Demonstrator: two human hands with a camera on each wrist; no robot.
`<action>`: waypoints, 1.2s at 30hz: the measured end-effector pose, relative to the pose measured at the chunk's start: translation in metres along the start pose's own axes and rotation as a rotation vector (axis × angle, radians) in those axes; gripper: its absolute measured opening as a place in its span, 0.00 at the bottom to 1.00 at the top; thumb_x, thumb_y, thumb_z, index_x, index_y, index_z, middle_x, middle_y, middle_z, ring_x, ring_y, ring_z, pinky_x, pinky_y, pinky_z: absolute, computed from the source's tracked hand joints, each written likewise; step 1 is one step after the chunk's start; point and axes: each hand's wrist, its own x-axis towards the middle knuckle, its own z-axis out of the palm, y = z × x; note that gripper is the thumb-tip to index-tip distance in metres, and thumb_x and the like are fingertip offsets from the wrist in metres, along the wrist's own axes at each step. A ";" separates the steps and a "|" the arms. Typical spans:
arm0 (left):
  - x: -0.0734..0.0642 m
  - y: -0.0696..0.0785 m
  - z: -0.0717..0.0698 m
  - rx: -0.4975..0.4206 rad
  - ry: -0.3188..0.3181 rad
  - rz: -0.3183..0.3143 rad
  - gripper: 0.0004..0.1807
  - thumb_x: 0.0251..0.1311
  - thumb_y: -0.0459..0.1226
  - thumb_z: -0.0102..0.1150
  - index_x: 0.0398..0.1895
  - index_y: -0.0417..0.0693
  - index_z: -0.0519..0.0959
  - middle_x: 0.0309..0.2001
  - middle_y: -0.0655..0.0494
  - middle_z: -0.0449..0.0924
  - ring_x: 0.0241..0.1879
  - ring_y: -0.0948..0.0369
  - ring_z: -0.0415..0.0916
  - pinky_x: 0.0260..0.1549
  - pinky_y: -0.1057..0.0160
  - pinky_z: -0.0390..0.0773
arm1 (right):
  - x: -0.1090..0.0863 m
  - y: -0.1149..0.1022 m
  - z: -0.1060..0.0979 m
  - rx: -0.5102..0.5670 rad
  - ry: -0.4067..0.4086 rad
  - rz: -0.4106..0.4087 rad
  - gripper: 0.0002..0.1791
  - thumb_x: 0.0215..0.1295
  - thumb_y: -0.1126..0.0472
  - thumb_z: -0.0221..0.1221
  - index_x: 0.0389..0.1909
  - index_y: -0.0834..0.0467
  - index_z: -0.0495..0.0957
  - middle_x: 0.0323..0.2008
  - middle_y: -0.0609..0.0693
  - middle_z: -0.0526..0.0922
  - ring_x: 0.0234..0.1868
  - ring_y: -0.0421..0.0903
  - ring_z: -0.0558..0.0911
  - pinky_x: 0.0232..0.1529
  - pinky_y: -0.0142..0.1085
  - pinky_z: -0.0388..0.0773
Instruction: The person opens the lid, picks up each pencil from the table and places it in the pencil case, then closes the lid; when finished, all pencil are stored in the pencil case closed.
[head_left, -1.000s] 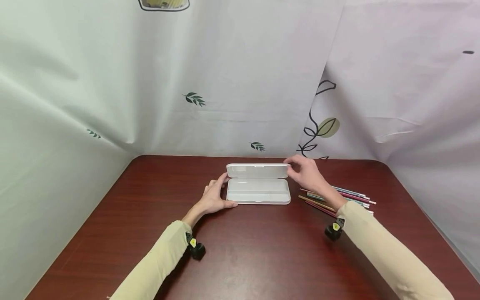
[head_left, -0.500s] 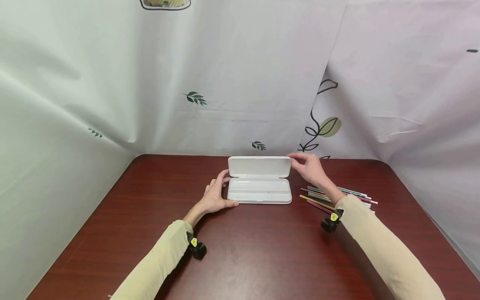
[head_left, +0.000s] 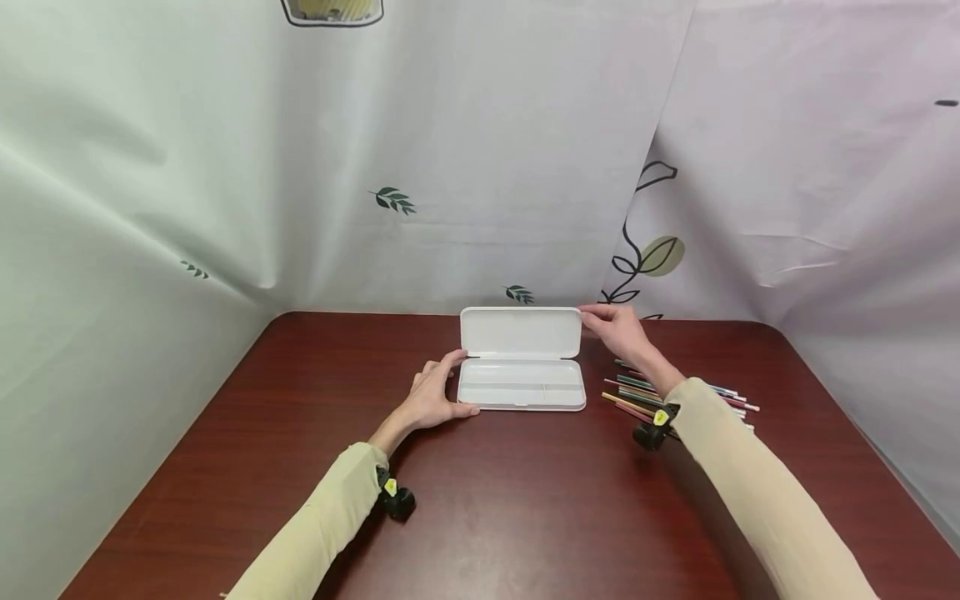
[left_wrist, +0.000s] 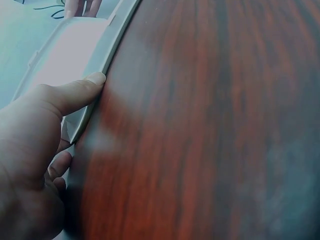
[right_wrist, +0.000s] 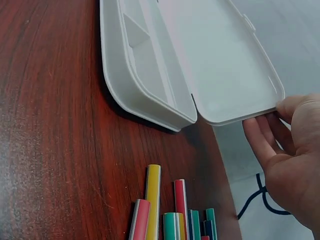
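A white plastic pencil case (head_left: pixel 521 407) lies on the table with its lid (head_left: pixel 520 332) raised and tilted back. Divider walls split the tray, and nothing lies in it. My left hand (head_left: pixel 431 400) spans the case's left end, thumb on the front edge and fingers round toward the back. In the left wrist view the thumb (left_wrist: pixel 82 92) presses along the rim. My right hand (head_left: pixel 621 335) pinches the lid's upper right corner between thumb and fingers, as the right wrist view confirms at the lid's edge (right_wrist: pixel 245 116).
Several coloured pencils (head_left: pixel 630 390) lie in a loose bunch right of the case, partly under the right forearm. A white patterned cloth (head_left: pixel 480 167) hangs behind the dark red wooden table (head_left: pixel 525 500) and at both sides.
The lid has swung further up and back, with the right hand moving along at its corner. My left hand keeps its grip on the case's left end.
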 end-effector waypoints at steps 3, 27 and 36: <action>0.000 0.001 0.000 0.017 0.001 -0.011 0.50 0.44 0.45 0.80 0.72 0.49 0.65 0.54 0.46 0.75 0.56 0.50 0.66 0.55 0.47 0.59 | 0.001 0.001 0.001 0.062 -0.007 0.007 0.20 0.74 0.66 0.55 0.59 0.76 0.74 0.55 0.73 0.77 0.50 0.66 0.81 0.53 0.53 0.74; 0.001 -0.003 0.001 0.017 -0.004 -0.026 0.49 0.43 0.45 0.80 0.71 0.49 0.67 0.51 0.47 0.76 0.55 0.51 0.65 0.54 0.46 0.60 | -0.002 0.005 -0.006 0.094 -0.071 0.034 0.22 0.74 0.65 0.56 0.59 0.78 0.72 0.56 0.74 0.75 0.48 0.59 0.84 0.52 0.49 0.76; 0.003 -0.005 0.000 0.015 -0.017 -0.048 0.49 0.43 0.46 0.79 0.72 0.52 0.67 0.51 0.47 0.75 0.56 0.51 0.64 0.55 0.47 0.59 | -0.057 -0.007 -0.046 -0.272 -0.077 -0.084 0.18 0.72 0.60 0.60 0.54 0.69 0.79 0.45 0.65 0.84 0.37 0.61 0.86 0.39 0.40 0.82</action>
